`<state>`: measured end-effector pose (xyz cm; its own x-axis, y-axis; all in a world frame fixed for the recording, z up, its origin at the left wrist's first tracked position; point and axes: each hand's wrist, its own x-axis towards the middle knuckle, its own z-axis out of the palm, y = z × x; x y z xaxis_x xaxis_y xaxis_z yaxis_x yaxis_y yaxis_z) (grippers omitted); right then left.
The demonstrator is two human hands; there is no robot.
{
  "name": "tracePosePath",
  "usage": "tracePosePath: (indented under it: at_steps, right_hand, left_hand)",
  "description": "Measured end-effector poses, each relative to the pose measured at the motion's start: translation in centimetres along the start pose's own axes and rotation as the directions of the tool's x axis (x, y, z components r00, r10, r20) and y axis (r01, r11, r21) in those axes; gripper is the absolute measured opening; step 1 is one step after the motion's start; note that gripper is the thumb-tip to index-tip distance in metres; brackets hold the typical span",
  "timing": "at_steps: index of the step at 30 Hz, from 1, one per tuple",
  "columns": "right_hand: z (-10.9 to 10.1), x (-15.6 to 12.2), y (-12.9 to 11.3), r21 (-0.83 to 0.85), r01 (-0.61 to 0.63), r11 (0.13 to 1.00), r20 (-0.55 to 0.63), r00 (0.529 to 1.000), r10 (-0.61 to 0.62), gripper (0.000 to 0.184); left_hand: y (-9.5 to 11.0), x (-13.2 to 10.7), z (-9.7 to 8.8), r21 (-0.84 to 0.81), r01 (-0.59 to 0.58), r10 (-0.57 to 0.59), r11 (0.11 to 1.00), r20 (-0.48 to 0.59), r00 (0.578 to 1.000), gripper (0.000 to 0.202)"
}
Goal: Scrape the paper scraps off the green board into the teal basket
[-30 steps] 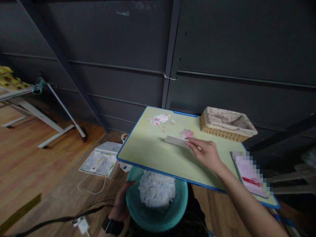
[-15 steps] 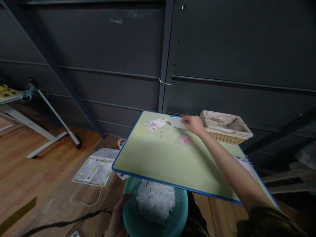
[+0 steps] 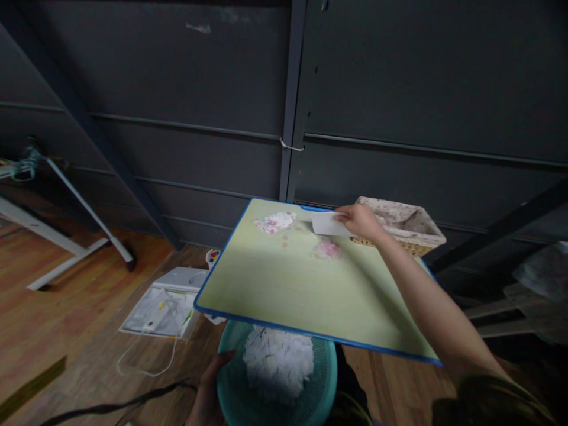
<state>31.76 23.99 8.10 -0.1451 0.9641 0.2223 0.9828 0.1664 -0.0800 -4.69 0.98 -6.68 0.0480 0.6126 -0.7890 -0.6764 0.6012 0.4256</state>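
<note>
While the white card point(image 3: 327, 224) is pinched by one end between the thumb and curled fingers of the right hand point(image 3: 361, 220), it stands on its long edge at the far edge of the green surface point(image 3: 284, 290), just beside the wicker basket point(image 3: 415, 223). A second ago the card lay nearer the middle, against the small pink heap point(image 3: 327, 248); it has since been carried past that heap to the far edge, so the heap now lies on the near side of the card. The larger heap of scraps point(image 3: 275, 222) sits unmoved toward the far left corner. Below the near edge, the left hand point(image 3: 207, 393) keeps its grip on the rim of the teal basket point(image 3: 322, 387), which holds white paper scraps point(image 3: 277, 364). A white packet point(image 3: 162, 302) lies on the floor to the left.
</note>
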Motion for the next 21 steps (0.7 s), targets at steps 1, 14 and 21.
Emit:
tracePosePath:
  at_steps: [1,14,21]
  right_hand:
    - [0.1,-0.1,0.0,-0.006,-0.011,1.0,-0.005,1.0,0.011,0.032]
    - [0.2,-4.7,-4.1,0.164,0.258,0.952,-0.009,0.966,-0.26,0.028]
    - [1.0,-11.9,-7.1,0.307,0.475,0.825,-0.155,0.88,-0.449,0.025]
  left_hand:
    - [0.0,0.0,0.1,0.001,-0.002,0.002,1.0,0.001,1.0,0.008]
    - [0.1,-0.5,0.3,0.009,-0.04,0.04,0.999,-0.018,0.999,0.012]
    - [0.0,-0.5,0.5,-0.001,-0.079,0.079,0.997,-0.021,0.997,0.012]
